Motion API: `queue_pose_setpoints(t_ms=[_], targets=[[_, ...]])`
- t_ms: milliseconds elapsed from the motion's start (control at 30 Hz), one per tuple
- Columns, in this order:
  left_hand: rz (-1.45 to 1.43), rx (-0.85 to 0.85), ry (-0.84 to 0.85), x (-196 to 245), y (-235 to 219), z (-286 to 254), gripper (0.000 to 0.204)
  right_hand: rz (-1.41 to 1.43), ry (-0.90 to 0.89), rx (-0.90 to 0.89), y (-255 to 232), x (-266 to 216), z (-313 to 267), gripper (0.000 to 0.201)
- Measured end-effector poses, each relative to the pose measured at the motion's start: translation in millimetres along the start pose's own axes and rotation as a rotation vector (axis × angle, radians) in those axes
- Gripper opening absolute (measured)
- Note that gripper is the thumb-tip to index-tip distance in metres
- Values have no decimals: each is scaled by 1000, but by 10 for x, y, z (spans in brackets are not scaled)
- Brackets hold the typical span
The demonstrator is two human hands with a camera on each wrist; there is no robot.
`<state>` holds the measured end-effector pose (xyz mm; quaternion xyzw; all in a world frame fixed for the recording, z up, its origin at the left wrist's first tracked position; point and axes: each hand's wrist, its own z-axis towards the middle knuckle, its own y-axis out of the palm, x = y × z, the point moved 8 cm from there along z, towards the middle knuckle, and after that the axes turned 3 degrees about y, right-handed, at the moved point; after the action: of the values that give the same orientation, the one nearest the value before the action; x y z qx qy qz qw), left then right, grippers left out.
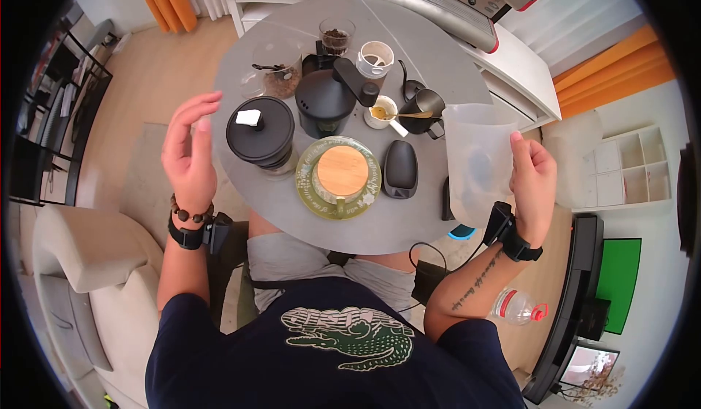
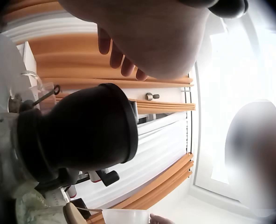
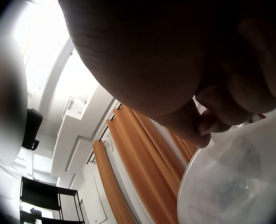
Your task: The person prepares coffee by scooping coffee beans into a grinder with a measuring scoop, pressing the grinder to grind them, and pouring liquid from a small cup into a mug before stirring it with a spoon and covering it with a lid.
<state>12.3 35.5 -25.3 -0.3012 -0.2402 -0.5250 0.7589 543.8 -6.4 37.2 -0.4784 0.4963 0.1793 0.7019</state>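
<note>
My right hand [image 1: 533, 179] grips the edge of a frosted, translucent plastic container [image 1: 478, 157], thumb near its top corner, at the right side of the round table. In the right wrist view the curled fingers [image 3: 217, 116] sit at the rim of this container [image 3: 236, 177]. My left hand [image 1: 191, 150] is raised at the table's left side with its fingers fairly straight, holding nothing. Nearest to it stands a jar with a black lid [image 1: 261, 128] bearing a white patch. In the left wrist view the left hand [image 2: 147, 37] hangs above a large black object [image 2: 82, 130].
On the grey table [image 1: 431, 226] stand a green plate [image 1: 303, 190] with a wooden-lidded cup [image 1: 342, 170], a black crank-handled device [image 1: 321, 102], a black oval object [image 1: 400, 168], a small white cup [image 1: 380, 120] and a metal jug [image 1: 423, 106]. An espresso machine [image 1: 438, 4] is behind.
</note>
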Motion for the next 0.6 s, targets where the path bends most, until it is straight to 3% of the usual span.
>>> queue_pose_setpoints(t_ms=[33,100,200,600], targets=[[0,0,3,124,9,94,24,-12,-7,-7,6,-9,1,54],[135,-283,161,435,304,210,19,-22,-18,-11,15,-43,-3,54],[237,-360,195,605,529,204,16,-52,-9,-6,39,-87,-16,54],[321,-346,258,513,654,78,19,-73,2,-60,142,-143,14,52]])
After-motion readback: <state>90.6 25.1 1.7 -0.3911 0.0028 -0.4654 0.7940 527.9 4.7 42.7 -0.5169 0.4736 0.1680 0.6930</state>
